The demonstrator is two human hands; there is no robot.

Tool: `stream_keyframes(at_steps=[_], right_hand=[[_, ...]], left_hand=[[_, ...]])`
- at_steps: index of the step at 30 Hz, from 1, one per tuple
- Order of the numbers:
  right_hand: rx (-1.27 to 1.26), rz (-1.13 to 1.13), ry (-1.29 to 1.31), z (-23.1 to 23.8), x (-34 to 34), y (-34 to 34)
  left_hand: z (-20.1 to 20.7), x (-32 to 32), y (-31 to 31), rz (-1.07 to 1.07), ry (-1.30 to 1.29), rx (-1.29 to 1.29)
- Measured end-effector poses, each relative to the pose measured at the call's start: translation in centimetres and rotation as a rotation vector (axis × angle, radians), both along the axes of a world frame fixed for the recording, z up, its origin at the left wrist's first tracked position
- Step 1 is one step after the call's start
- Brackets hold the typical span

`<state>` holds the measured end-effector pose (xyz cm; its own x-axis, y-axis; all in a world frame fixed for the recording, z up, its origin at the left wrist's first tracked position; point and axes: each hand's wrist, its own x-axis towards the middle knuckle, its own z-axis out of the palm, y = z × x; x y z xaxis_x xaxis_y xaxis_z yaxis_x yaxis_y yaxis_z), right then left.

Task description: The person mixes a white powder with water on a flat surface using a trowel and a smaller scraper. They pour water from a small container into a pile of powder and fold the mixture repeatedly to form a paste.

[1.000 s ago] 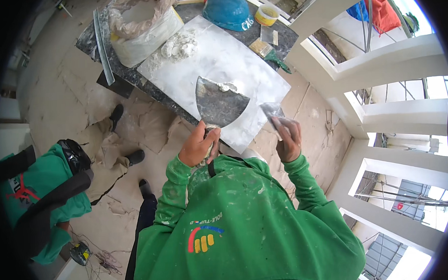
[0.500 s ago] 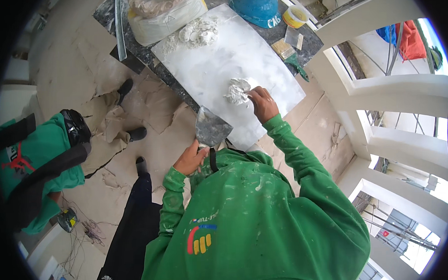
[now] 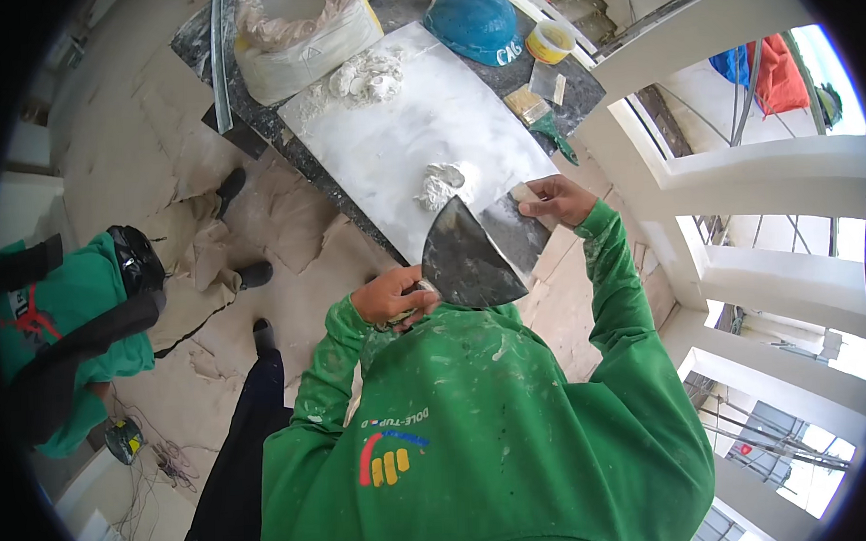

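My left hand (image 3: 393, 296) is closed round the handle of a wide putty knife (image 3: 466, 265), whose dark fan-shaped blade points away from me. My right hand (image 3: 561, 200) pinches the pale handle of a second scraper (image 3: 516, 233). Its flat grey blade lies just right of the wide blade, at the near edge of a white board (image 3: 390, 143); whether the two blades touch I cannot tell. Just beyond them sits a lump of white plaster (image 3: 442, 184) with a hollow in it. A larger heap of plaster (image 3: 369, 78) lies at the board's far left.
On the dark table (image 3: 580, 98) are an open sack (image 3: 306, 57), a blue hard hat (image 3: 472, 23), a yellow tub (image 3: 550, 41), another scraper (image 3: 547, 82) and a green-handled brush (image 3: 542, 121). A metal strip (image 3: 221, 68) crosses the left edge. A person in green (image 3: 91, 301) is at left, near floor cables (image 3: 163, 461).
My right hand has drawn back from the plaster lump and moved right, its scraper blade now showing. My left hand has raised the wide putty knife to the right, close to the other blade.
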<state>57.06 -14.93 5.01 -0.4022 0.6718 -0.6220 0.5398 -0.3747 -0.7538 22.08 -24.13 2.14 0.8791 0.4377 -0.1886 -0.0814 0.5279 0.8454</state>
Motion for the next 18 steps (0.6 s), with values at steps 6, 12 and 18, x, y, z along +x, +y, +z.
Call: stream_keyframes(at_steps=[6,12,18], right_hand=[[0.540,-0.790,0.316,0.2,-2.4,-4.7],[1.220,-1.038,0.882,4.3,-14.6,-8.9],[1.226,-0.082,0.053,1.5,-8.7,-8.5]], left_hand=[[-0.4,0.9,-1.0,0.372,-0.177,-0.286],[0.8,4.5,-0.1,0.258,-0.545,-0.566],[2.9,2.6,1.0,0.100,-0.535,-0.480]])
